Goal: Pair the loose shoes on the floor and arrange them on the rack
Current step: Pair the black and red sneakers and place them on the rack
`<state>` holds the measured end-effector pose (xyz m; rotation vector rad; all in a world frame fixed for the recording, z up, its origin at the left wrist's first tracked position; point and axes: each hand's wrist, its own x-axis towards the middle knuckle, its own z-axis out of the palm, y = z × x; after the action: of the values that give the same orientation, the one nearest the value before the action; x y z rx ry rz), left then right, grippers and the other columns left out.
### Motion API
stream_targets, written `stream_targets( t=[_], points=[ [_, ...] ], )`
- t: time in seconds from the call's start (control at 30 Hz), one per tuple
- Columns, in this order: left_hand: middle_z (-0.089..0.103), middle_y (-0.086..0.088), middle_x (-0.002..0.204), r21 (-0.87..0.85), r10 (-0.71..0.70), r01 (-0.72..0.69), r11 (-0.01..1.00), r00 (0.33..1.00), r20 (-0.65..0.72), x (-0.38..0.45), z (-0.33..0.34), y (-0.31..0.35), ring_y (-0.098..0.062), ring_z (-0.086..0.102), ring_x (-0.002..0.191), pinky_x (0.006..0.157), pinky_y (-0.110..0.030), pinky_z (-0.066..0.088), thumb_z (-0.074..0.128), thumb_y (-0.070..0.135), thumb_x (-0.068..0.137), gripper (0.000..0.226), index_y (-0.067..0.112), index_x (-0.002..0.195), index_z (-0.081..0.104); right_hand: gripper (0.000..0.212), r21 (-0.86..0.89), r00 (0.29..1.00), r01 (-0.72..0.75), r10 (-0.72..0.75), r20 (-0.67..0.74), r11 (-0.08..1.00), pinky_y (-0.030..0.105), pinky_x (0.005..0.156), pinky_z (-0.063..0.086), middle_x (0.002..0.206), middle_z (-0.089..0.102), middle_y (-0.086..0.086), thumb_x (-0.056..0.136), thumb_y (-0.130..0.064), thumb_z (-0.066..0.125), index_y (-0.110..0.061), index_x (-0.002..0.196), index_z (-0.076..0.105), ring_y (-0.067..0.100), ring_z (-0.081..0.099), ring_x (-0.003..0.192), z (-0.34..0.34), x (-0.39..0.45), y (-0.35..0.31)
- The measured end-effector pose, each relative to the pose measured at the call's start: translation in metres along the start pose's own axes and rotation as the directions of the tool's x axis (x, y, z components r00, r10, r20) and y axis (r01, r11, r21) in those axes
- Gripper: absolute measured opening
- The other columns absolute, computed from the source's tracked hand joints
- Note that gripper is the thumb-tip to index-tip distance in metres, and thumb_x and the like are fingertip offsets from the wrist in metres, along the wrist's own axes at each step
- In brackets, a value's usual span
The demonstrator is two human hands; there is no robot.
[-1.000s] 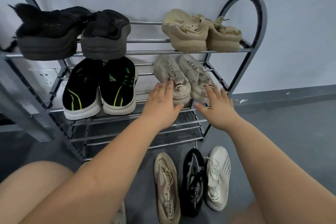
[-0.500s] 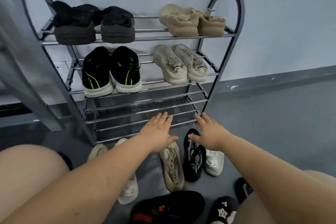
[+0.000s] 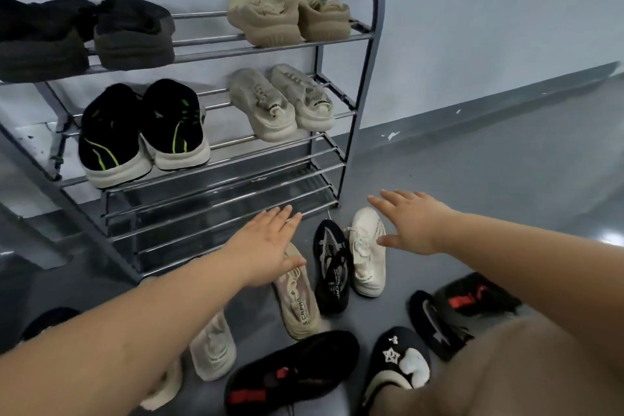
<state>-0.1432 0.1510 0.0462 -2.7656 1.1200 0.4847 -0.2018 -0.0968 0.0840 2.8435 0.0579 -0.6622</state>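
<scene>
Your left hand point(image 3: 266, 246) and right hand point(image 3: 410, 223): both flat, empty, withdrawn from the rack point(image 3: 351, 132) to floor shoes; cream pair point(image 3: 282, 101) shelved, next pairing begins.

lower rack shelves point(image 3: 216, 213) bare — floor shoes point(image 3: 332, 272) crowd the front

Two bare forearms reach forward, left hand point(image 3: 266, 248) and right hand point(image 3: 410, 221) side by side, palms down, fingers straight, holding nothing.
</scene>
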Motion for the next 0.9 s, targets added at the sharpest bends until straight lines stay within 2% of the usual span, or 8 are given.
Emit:
stream_targets(
  t=[0.2,0.37,0.7,0.9],
  points=[
    [-0.012,-0.005,0.159,-0.048,0.061,-0.059,0.997,0.998,0.027,0.053,-0.012,0.043,-0.020,-0.006,0.148,0.119,-0.033,-0.002,0.027,0.058,0.094,0.079,0.018,0.151,-0.009,0.078,-0.095,0.995,-0.028,0.037,0.096,0.995,0.041,0.119,0.014,0.161,0.007,0.007,0.094,-0.059,0.033,-0.023,0.153,-0.003,0.025,0.011,0.148,0.018,-0.008,0.063],
    [-0.009,-0.004,0.160,-0.085,0.144,-0.138,0.987,0.987,0.073,0.103,0.005,0.084,-0.019,-0.004,0.148,0.120,-0.033,-0.001,0.026,0.059,0.094,0.077,0.019,0.151,-0.006,0.074,-0.124,0.987,-0.051,0.069,0.143,0.991,0.038,0.118,0.019,0.159,0.013,0.005,0.095,-0.056,0.034,-0.023,0.153,0.002,0.025,0.017,0.146,0.058,-0.005,0.121],
    [-0.002,-0.003,0.160,-0.223,0.283,-0.226,0.948,0.919,0.275,0.189,0.075,0.166,-0.017,0.001,0.148,0.119,-0.031,0.001,0.028,0.056,0.095,0.073,0.019,0.152,0.001,0.073,0.123,0.941,-0.185,0.140,0.308,0.975,0.039,0.117,0.022,0.156,0.022,0.005,0.094,-0.058,0.036,-0.023,0.152,0.011,0.025,0.023,0.144,0.207,0.011,0.163],
    [0.011,0.000,0.159,-0.386,0.330,-0.178,0.905,0.866,0.375,0.212,0.120,0.218,-0.015,0.011,0.147,0.119,-0.032,0.011,0.030,0.054,0.096,0.068,0.021,0.151,0.010,0.077,0.257,0.902,-0.290,0.174,0.394,0.922,0.038,0.118,0.018,0.160,0.010,0.005,0.091,-0.064,0.032,-0.024,0.153,0.010,0.024,0.015,0.146,0.280,0.003,0.162]
  ],
)
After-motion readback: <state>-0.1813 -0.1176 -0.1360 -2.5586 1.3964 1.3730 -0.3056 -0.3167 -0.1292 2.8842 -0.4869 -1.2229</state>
